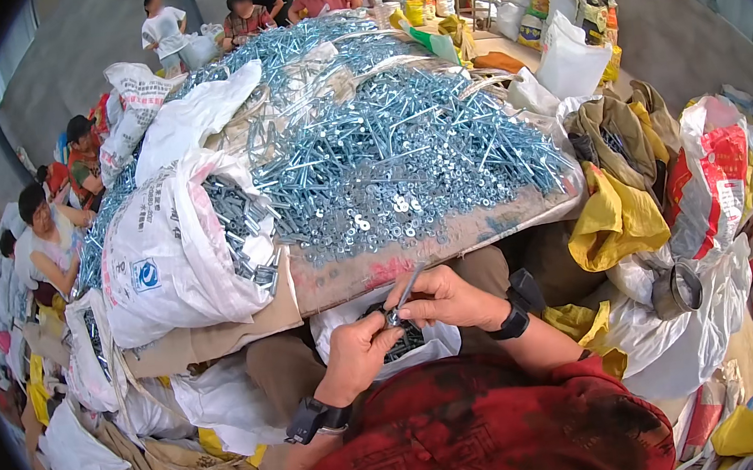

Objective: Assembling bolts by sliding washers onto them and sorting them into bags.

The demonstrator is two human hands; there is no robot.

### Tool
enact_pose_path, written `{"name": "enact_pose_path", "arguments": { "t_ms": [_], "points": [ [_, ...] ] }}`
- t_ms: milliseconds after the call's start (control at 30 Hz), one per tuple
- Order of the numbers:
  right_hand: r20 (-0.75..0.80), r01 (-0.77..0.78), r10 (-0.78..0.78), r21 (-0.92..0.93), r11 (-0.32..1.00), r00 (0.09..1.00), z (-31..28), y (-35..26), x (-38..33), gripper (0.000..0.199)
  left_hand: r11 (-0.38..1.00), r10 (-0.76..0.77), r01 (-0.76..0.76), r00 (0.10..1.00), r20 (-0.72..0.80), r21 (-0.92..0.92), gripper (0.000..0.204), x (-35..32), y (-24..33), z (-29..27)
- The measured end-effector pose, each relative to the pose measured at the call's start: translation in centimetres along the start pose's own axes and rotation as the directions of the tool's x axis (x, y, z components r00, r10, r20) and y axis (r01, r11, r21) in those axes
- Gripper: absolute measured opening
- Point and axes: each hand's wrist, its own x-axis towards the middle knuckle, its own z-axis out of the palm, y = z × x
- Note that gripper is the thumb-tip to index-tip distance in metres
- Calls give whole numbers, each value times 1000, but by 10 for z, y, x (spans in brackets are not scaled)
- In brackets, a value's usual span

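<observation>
Both my hands are close together over a white sack (438, 342) in my lap, with dark metal pieces inside it. My right hand (450, 299) pinches a long grey bolt (413, 282) that slants up past the fingertips. At the bolt's lower end, my left hand (358, 353) has thumb and fingers pressed together; what they grip is small and mostly covered. Just beyond, a heap of shiny bolts (357, 136) covers the table. Loose washers and nuts (383, 211) lie along its near side.
A tipped white sack (159, 258) spills metal pieces at the table's left. The cardboard-covered table edge (344, 280) runs before me. Yellow sacking (618, 223) and a metal cup (676, 292) are on the right. Several people work around the far and left sides.
</observation>
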Motion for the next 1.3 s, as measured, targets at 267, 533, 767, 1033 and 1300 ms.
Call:
{"name": "enact_pose_path", "arguments": {
  "t_ms": [267,533,767,1033,1300],
  "points": [
    [5,176,-178,126,976,984,47,15,32,39,986,159,-166,966,-205,-21,10,-1,-9,24],
    [-301,248,-184,190,950,936,58,22,24,42,903,-310,181,902,-300,-389,16,-3,-27,-18],
    [-524,268,-112,232,935,844,25,18,11,36,995,-101,102,947,-306,-13,27,-3,-16,-2],
    [-391,151,-323,-411,899,862,36,5,11,33,979,63,-25,981,-185,203,20,-16,9,13],
    [-331,70,-316,-585,808,889,42,18,11,40,916,259,-139,921,-291,376,15,-14,16,14]
  ]
}}
